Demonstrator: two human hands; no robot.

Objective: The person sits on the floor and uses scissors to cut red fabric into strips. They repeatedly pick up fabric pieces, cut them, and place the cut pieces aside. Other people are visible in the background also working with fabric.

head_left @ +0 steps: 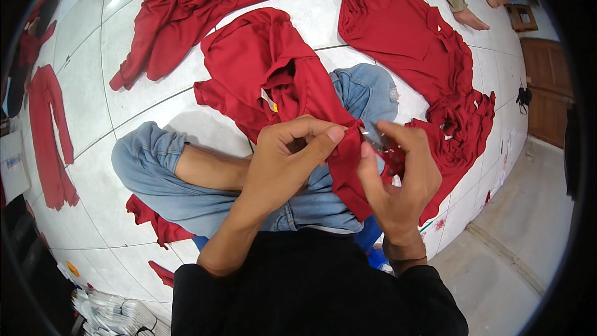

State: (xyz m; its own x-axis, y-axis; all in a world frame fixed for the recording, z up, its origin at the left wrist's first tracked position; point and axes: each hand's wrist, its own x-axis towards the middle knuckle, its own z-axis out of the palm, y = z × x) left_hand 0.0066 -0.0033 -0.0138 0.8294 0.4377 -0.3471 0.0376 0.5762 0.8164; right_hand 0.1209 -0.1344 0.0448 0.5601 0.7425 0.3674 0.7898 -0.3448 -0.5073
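A red garment (298, 87) lies across my jeans-clad lap, with a pale and yellow label (269, 101) at its opening. My left hand (283, 152) is closed, pinching the garment's edge between thumb and index finger. Just to the right, my right hand (404, 177) curls around what look like small metal thread snips (365, 132). Their shiny tip is beside the pinched edge; most of the tool is hidden or blurred by the fingers. Red cloth also hangs below both hands.
More red garments lie on the white tiled floor: a heap (205, 0) ahead, a long pile (404, 37) at right, and one piece (50, 130) at far left. Another person's bare foot (471, 20) shows at the upper right. White bundles (118, 314) sit at lower left.
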